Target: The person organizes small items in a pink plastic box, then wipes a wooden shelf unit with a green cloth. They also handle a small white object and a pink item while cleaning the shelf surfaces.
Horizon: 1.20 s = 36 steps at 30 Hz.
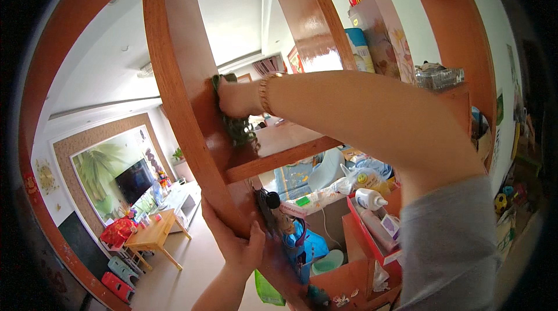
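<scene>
My right hand (237,95), with a beaded bracelet at the wrist, presses a dark green cloth (237,128) against the inner face of a reddish-brown wooden upright (196,67). The cloth hangs down beside the hand, just above a wooden shelf board (283,158); most of the fingers are hidden behind the hand and cloth. Lower down, my left hand (237,241) grips the same upright's edge, with the thumb on its inner side.
Below the shelf board, a red box (379,228) holds a white bottle (369,200) and other items. Black headphones (272,200) hang on the upright, near a green bowl (329,262). A floral box (383,36) and a clear container (438,77) stand on upper right shelves. Beyond is a wooden table (152,234).
</scene>
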Available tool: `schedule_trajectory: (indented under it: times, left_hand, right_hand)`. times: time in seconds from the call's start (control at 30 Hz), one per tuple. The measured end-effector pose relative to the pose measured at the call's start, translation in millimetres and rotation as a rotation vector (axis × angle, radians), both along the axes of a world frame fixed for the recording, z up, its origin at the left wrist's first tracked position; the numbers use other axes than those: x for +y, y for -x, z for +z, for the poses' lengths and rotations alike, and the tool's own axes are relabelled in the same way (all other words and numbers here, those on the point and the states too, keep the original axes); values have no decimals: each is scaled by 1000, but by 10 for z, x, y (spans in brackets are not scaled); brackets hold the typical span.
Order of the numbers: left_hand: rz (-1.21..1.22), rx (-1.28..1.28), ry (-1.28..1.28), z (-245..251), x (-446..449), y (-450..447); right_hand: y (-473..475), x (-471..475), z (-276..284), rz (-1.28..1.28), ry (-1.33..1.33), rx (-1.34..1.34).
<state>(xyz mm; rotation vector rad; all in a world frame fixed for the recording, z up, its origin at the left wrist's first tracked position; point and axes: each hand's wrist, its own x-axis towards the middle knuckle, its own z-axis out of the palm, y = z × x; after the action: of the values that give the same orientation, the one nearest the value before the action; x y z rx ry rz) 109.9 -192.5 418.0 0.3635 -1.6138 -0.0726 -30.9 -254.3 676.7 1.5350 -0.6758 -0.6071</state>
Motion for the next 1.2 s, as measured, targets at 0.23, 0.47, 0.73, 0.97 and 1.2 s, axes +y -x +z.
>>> schedule_trajectory:
  times: [0.23, 0.47, 0.73, 0.97, 1.2]
  left_hand:
    - [74, -39, -14, 1, 58, -11]
    - [42, -25, 25, 41, 27, 9]
    - [85, -57, 30, 46, 30, -18]
    - [118, -51, -4, 85, 149, 22]
    - [50, -32, -24, 67, 128, 6]
  right_hand:
    - [77, 546, -5, 572, -323, -1222]
    - [23, -481, 80, 147, 73, -319]
    - [105, -395, -309, 241, -271, -264]
    - [11, 938, -625, 396, -172, -543]
    - [53, -76, -172, 281, -48, -527]
